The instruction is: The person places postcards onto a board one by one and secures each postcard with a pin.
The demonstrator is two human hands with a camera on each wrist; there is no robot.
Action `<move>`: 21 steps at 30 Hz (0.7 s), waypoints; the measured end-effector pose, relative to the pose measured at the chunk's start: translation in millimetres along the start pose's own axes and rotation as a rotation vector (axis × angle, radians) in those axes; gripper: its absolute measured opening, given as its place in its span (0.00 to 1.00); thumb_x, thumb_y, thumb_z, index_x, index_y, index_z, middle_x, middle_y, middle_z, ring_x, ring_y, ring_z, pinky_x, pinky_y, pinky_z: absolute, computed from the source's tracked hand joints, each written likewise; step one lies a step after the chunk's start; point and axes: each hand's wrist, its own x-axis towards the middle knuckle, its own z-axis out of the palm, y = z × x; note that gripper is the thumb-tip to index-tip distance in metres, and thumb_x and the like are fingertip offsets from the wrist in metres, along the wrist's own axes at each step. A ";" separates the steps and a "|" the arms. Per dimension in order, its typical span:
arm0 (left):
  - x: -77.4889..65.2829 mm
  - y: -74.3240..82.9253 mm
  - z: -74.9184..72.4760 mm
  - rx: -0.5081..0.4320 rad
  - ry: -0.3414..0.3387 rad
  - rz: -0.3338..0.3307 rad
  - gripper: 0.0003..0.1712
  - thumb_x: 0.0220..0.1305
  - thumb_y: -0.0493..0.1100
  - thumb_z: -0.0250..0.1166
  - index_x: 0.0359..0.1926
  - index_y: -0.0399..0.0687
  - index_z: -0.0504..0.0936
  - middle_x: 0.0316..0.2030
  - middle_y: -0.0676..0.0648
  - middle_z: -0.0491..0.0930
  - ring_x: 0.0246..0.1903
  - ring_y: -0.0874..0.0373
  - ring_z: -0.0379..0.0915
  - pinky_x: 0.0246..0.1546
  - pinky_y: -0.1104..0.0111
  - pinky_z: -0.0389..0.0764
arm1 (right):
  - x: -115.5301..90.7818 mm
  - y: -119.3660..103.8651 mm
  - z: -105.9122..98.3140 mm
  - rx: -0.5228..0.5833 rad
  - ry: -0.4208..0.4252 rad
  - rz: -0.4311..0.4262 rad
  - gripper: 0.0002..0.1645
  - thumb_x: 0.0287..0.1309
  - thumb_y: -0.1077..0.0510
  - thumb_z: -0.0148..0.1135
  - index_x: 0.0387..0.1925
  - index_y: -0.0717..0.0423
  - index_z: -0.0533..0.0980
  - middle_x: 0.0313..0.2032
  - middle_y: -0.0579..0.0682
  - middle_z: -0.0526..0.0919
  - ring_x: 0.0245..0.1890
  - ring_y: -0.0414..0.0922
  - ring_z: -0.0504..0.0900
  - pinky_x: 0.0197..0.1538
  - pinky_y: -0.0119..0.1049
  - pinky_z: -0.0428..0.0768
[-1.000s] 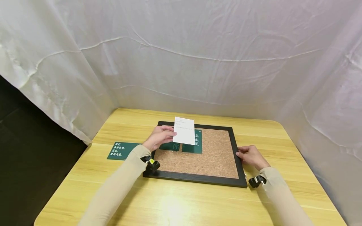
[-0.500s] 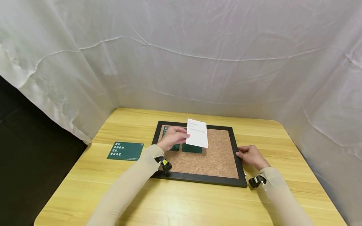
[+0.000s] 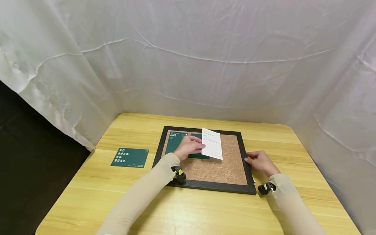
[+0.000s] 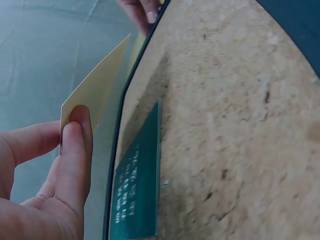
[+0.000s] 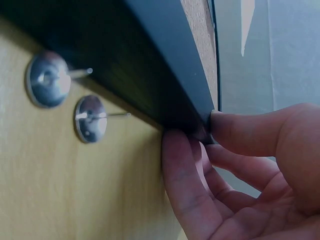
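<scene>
My left hand [image 3: 189,147] pinches a white card [image 3: 212,145] with printed lines by its left edge, thumb against fingers. The card is tilted and raised above a black-framed cork board [image 3: 211,186]. Two green cards lie on the board: one [image 3: 174,143] at the upper left and another [image 3: 199,156] beside it, partly hidden by the hand and the white card. At the board's right edge, my right hand [image 3: 262,162] grips the frame; the right wrist view has the thumb on top and fingers against the side.
A third green card [image 3: 130,157] with white characters lies on the wooden table [image 3: 188,212], left of the board. Two silver thumbtacks, one [image 5: 47,80] and another [image 5: 91,119], lie beside the frame near my right hand. A pale curtain [image 3: 188,81] hangs behind the table.
My left hand has carried the white card rightward across the board and slightly nearer to me, uncovering the left green card. My right hand stays at the frame's edge.
</scene>
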 end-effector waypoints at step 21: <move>-0.6 -16.9 19.0 0.123 -0.035 0.009 0.14 0.66 0.32 0.69 0.51 0.30 0.83 0.41 0.35 0.89 0.26 0.60 0.85 0.33 0.71 0.88 | -2.2 -1.8 1.2 0.007 0.004 0.004 0.28 0.73 0.64 0.57 0.67 0.78 0.68 0.56 0.75 0.80 0.44 0.45 0.85 0.46 0.40 0.89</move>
